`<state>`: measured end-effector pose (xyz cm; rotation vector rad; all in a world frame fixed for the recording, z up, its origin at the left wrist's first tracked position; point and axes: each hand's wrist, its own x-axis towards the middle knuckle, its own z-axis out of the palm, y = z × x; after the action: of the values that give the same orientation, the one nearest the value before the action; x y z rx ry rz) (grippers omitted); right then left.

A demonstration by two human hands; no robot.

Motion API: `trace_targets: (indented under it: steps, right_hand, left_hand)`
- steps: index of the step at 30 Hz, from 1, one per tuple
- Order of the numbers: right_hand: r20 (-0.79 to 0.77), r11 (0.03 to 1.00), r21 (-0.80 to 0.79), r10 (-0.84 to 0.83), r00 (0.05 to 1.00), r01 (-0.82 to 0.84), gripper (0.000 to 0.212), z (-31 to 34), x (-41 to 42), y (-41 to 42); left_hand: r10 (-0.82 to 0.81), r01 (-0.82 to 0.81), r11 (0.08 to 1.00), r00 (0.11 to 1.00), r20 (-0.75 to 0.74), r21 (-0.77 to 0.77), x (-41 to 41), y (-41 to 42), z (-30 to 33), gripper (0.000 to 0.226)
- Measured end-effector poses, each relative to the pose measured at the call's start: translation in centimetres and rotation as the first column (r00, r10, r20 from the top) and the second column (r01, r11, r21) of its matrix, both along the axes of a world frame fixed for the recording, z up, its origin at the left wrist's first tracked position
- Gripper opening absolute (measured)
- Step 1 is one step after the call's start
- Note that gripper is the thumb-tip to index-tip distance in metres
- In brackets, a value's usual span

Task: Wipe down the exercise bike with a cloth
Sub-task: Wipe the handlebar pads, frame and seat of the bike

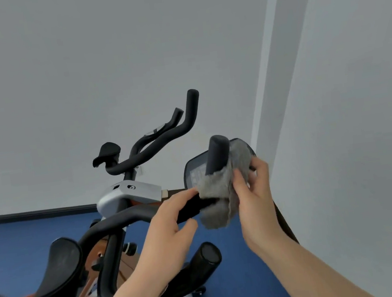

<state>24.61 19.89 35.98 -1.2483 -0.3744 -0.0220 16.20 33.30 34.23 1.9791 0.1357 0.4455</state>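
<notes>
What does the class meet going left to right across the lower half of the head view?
Black saddle → left hand on the handlebar → grey cloth → right hand → white wall.

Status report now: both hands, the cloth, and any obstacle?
Left hand grips handlebar. Right hand holds grey cloth wrapped round the bar's upturned end. Console just behind; nothing blocking.

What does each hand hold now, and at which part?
The right hand grips the grey cloth where it wraps the handlebar bend. The left hand holds the handlebar itself, fingers over the bar beside the cloth.
</notes>
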Motion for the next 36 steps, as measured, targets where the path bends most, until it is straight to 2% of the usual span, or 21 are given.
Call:
trace_targets:
  steps: [2, 5, 6, 7, 9, 10, 12, 16, 18, 20, 21, 22, 25, 29, 34, 36]
  right_hand:
    - [-0.07, 0.999, 0.051, 0.003, 0.998, 0.0, 0.023, -0.1, -0.3, -0.6]
    - [0.155, 0.985, 0.087, -0.158, 0.975, 0.146, 0.025, 3.2, 0.5, -1.1]
    - [0.234, 0.985, 0.102, -0.162, 0.959, 0.141, 0.026, 4.4, 0.4, -0.9]
    - [0.313, 0.988, 0.073, -0.152, 0.938, 0.135, 0.027, 5.0, 0.0, -0.4]
    - [0.509, 0.962, -0.144, -0.128, 0.851, 0.231, 0.029, 4.8, -1.3, 0.4]
    - [0.608, 0.911, -0.27, -0.089, 0.789, 0.311, 0.031, 4.1, -1.7, 0.5]
    - [0.687, 0.828, -0.409, 0.002, 0.727, 0.384, 0.035, 3.3, -2.0, 0.3]
    - [0.784, 0.752, -0.373, -0.059, 0.618, 0.543, 0.035, 4.9, -1.5, 0.0]
    - [0.772, 0.612, -0.536, 0.075, 0.631, 0.582, 0.037, 5.3, -2.2, 1.3]
    - [0.606, 0.323, -0.792, 0.325, 0.726, 0.518, 0.04, 5.8, -2.9, 3.0]
    - [0.515, 0.208, -0.857, 0.383, 0.767, 0.471, 0.039, 6.2, -3.0, 3.6]
    - [0.45, 0.165, -0.892, 0.394, 0.801, 0.42, 0.038, 6.8, -3.1, 4.1]
    - [0.432, 0.226, -0.899, 0.3, 0.851, 0.376, 0.033, 7.2, -3.7, 5.8]
    - [0.325, 0.061, -0.945, 0.116, 0.938, 0.32, 0.035, 4.6, -5.3, 8.6]
    - [0.303, 0.161, -0.945, 0.102, 0.947, 0.285, 0.034, 2.4, -6.5, 12.8]
    - [0.375, 0.186, -0.906, -0.057, 0.925, 0.379, 0.035, 2.5, -6.2, 13.2]
  left_hand:
    - [-0.015, 0.015, 1.0, 1.0, 0.013, 0.014, -0.1, 0.1, 0.0, 0.066]
    - [-0.014, 0.013, 1.0, 1.0, 0.022, 0.025, 0.0, 0.2, -0.1, 0.062]
    - [-0.016, 0.016, 1.0, 1.0, 0.017, 0.025, -0.1, 0.1, -0.1, 0.061]
    - [-0.028, 0.027, 0.999, 1.0, 0.011, 0.033, -0.2, 0.1, 0.0, 0.06]
    - [-0.084, 0.083, 0.991, 0.996, 0.007, 0.107, -0.6, 0.5, 0.5, 0.058]
    - [-0.117, 0.116, 0.98, 0.993, -0.001, 0.159, -0.7, 0.9, 0.7, 0.056]
    - [-0.125, 0.131, 0.968, 0.991, -0.043, 0.213, -0.6, 2.7, 1.1, 0.046]
    - [-0.09, 0.112, 0.968, 0.99, -0.108, 0.223, -0.7, 6.3, 1.2, 0.032]
    - [-0.129, 0.158, 0.95, 0.984, -0.123, 0.27, -0.9, 7.7, 1.3, 0.032]
    - [-0.158, 0.195, 0.93, 0.977, -0.141, 0.311, -0.9, 9.5, 1.3, 0.033]
    - [-0.162, 0.206, 0.92, 0.974, -0.157, 0.333, -1.0, 10.6, 1.1, 0.033]
    - [-0.158, 0.212, 0.911, 0.972, -0.175, 0.355, -1.1, 11.8, 0.9, 0.033]
    - [-0.088, 0.164, 0.911, 0.974, -0.21, 0.378, -1.8, 15.4, -0.2, 0.027]
    - [-0.033, 0.132, 0.903, 0.97, -0.241, 0.41, -3.4, 19.2, -2.1, 0.028]
    - [-0.072, 0.091, 0.868, 0.996, -0.058, 0.488, -4.4, 20.5, -4.3, 0.03]
    - [-0.055, 0.052, 0.872, 0.998, -0.008, 0.487, -4.9, 20.6, -5.0, 0.03]
